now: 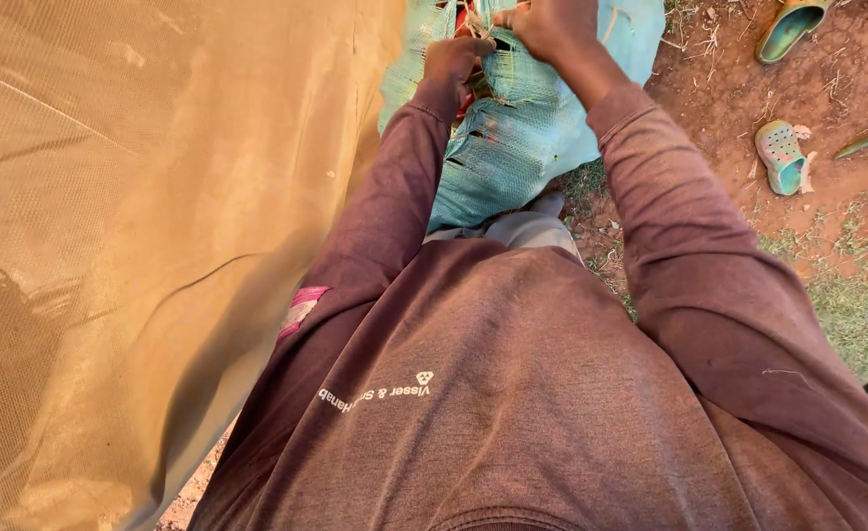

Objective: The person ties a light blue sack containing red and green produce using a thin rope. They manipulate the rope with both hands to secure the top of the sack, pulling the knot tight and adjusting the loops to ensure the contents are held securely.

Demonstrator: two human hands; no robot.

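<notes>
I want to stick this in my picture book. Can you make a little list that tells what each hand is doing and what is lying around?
left hand: closed grip on the top edge of the sack
right hand: closed grip on the same sack top, beside the left hand
sack: woven, light blue-green, standing full in front of the person
netting: tan mesh sheet hanging at the left
shoes: two green clogs lying apart on the ground
ground: red-brown dirt with patches of grass
clothing: dusty maroon long-sleeved top
</notes>
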